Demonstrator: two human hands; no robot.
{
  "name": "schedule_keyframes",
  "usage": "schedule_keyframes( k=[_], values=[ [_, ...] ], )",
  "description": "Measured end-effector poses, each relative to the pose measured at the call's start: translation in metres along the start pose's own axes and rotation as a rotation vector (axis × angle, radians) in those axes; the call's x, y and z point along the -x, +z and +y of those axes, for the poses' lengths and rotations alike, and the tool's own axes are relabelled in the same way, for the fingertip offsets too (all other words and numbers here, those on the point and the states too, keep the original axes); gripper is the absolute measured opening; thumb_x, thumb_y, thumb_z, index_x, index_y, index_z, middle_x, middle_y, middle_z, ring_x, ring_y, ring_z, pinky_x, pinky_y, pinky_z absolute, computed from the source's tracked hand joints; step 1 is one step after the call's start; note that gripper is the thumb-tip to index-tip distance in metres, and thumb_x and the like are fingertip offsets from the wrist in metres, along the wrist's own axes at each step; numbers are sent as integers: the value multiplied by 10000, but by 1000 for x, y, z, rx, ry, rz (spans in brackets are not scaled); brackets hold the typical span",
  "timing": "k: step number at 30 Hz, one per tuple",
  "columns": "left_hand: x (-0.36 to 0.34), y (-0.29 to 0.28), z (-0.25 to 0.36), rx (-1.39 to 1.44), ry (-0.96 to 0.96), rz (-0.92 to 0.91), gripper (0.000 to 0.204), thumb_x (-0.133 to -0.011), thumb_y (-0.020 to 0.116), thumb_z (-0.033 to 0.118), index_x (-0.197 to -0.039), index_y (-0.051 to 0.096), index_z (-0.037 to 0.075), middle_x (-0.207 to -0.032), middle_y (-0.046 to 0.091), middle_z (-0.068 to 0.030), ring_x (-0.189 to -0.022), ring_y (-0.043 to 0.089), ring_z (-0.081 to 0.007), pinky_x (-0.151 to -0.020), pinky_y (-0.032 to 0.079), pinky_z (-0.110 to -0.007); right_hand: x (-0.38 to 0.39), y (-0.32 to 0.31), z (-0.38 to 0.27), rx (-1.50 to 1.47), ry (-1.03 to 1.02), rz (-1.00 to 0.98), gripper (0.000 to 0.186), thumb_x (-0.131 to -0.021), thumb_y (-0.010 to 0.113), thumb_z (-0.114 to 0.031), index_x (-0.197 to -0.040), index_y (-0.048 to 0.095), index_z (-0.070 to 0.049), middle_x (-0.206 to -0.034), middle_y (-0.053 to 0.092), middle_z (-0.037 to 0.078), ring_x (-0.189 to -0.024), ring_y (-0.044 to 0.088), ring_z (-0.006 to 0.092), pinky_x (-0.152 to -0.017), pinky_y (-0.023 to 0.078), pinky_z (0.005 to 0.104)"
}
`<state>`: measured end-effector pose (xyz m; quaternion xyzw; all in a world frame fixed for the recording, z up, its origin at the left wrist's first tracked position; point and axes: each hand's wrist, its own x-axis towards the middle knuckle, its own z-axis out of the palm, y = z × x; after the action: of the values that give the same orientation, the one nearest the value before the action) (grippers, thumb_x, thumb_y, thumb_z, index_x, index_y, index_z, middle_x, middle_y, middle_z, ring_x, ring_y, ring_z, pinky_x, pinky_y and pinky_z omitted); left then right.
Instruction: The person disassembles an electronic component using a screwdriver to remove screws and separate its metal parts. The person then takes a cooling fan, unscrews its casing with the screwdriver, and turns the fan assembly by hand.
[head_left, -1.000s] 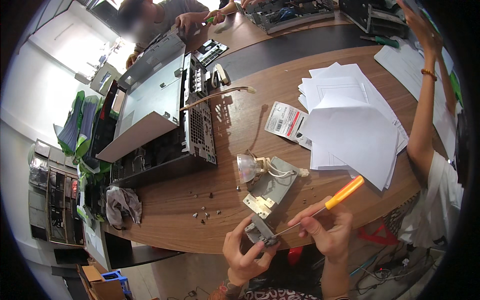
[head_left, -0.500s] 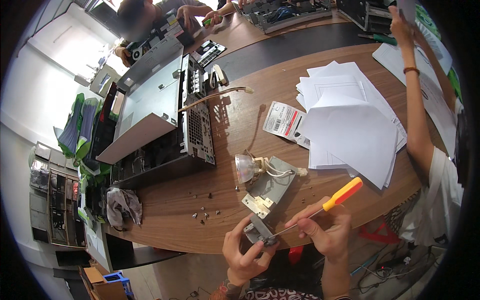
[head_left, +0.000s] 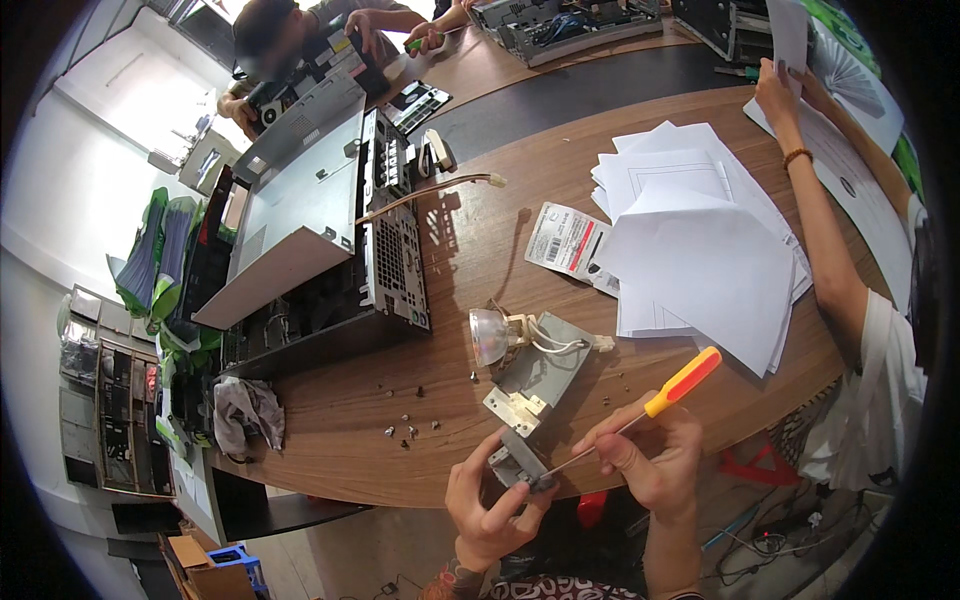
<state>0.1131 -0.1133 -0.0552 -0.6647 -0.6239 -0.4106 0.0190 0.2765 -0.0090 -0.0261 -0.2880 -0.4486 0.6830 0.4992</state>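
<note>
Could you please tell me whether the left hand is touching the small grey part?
Touching: the head view shows the left hand holding the small grey part, with fingers directly against its edges.

No wording can be made out clearly — the white and grey packet bears a barcode, a red band and small dark print (too tiny to read) — and the paper stack shows only thin printed lines

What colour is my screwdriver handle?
The handle is yellow and red, clearest in the head view.
</note>
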Motion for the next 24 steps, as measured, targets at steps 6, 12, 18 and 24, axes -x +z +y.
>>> schedule_keyframes(
  k=[6,12,18,24],
  values=[
    [0,1,-1,-9,-1,-6,654,-676,862,174,-1168,441,270,-1225,586,-256,-942,638,-348,-704,468,-372,-1,-1,2,2,-10,-3,148,-867,715,-74,-859,590,6,-790,707,169,-553,557,79,-523,461,204],
    [-1,1,0,1,5,-1,649,-677,859,175,-1165,443,275,-1225,589,-252,-933,638,-342,-701,471,-368,-2,-2,0,29,-47,-13,167,-857,734,-90,-848,599,8,-778,708,165,-548,558,78,-516,458,202],
    [-2,1,1,-11,2,-10,645,-677,857,172,-1162,447,283,-1231,588,-248,-925,637,-330,-690,467,-364,-2,-4,3,60,-91,-37,178,-837,753,-78,-851,602,14,-771,705,164,-589,605,102,-528,472,210],
    [-2,1,2,-20,8,-12,621,-685,852,183,-1150,453,281,-1238,586,-245,-911,636,-328,-682,467,-362,-1,-5,5,11,-102,-29,178,-824,758,-51,-866,604,28,-771,697,156,-683,677,173,-586,510,247]
  ],
)
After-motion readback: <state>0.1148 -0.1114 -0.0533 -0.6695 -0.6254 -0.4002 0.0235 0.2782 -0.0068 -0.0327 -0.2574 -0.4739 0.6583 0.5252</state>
